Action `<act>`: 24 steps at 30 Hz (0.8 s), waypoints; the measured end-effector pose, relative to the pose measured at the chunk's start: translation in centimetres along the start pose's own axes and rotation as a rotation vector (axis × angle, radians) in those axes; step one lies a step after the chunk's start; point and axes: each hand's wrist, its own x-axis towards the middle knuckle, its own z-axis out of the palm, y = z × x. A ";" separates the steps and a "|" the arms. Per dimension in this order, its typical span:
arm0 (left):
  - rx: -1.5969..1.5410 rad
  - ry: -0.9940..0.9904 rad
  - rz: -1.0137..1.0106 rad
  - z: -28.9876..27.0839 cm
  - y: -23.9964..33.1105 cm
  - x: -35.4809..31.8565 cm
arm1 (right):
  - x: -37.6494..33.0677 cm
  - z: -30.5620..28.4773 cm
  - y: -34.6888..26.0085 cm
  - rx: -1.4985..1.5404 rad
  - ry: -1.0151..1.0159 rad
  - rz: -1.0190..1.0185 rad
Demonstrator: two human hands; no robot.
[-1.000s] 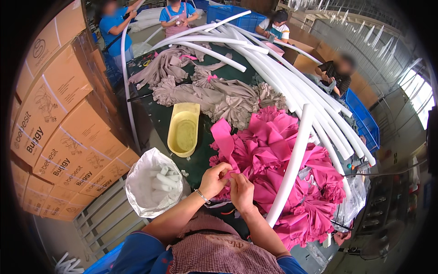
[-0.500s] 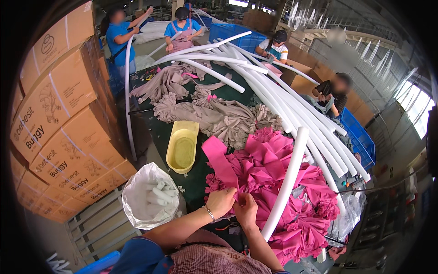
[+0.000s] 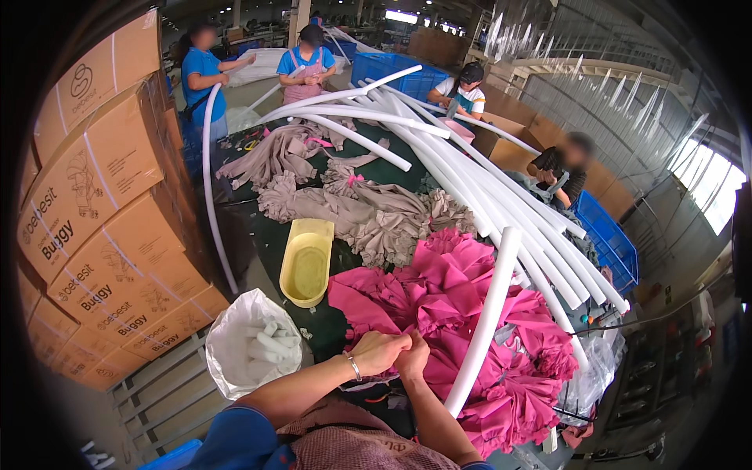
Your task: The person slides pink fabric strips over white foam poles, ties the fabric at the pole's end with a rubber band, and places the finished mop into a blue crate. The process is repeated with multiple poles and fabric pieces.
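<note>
Meeting at the near edge of the pink cloth (image 3: pixel 445 286) on the bench (image 3: pixel 327 329), left hand (image 3: pixel 376 352) and right hand (image 3: pixel 413 359) both look curled closed, apparently pinching it, its long axis running far-left to near-right, right hand nearer its bulk.

Cardboard cartons (image 3: pixel 102 180) are standing stacked left of the work table (image 3: pixel 323 333). At the table's near left, an open bag (image 3: pixel 227 360) is holding tube offcuts (image 3: pixel 272 345); a tub (image 3: pixel 306 262) is sitting just beyond. The near fabric pile (image 3: pixel 446 282) is lying right of the tub, with a single tube (image 3: pixel 484 325) extending across it. The far fabric pile (image 3: pixel 368 215) is lying behind. A tube bundle (image 3: pixel 470 184) is running along the right, with a crate (image 3: pixel 607 239) standing farther right.
</note>
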 end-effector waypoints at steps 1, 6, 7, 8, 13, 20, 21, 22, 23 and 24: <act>-0.050 0.103 -0.034 0.6 -0.2 -0.4 | 0.0 0.2 0.3 0.046 0.000 -0.052; 0.118 0.372 -0.405 1.7 -0.8 -1.7 | -0.5 -0.2 -2.2 0.022 -0.089 -0.192; 0.122 0.424 -0.409 1.6 -1.1 -1.7 | -0.6 0.0 -2.2 -0.020 -0.107 -0.250; 0.127 0.477 -0.412 1.5 -1.4 -1.5 | -0.8 0.2 -2.5 -0.055 -0.085 -0.319; 0.008 0.433 -0.570 1.8 -3.8 -1.4 | -1.6 -0.2 -4.7 -0.176 -0.124 -0.505; 0.119 0.379 -0.492 4.7 -4.5 -0.5 | -1.5 0.1 -2.1 -0.078 -0.036 -0.444; 0.072 0.389 -0.437 4.2 -4.0 -0.8 | -1.5 0.3 -1.5 -0.086 0.005 -0.371; 0.021 0.406 -0.380 3.3 -3.2 -0.7 | -1.1 0.4 -1.2 -0.099 0.049 -0.305; 0.041 0.414 -0.389 3.0 -2.4 -0.8 | -0.8 0.1 -1.3 -0.116 0.056 -0.266; 0.140 0.495 -0.283 2.1 -1.3 -0.8 | -0.3 -0.5 -1.8 -0.135 0.061 -0.223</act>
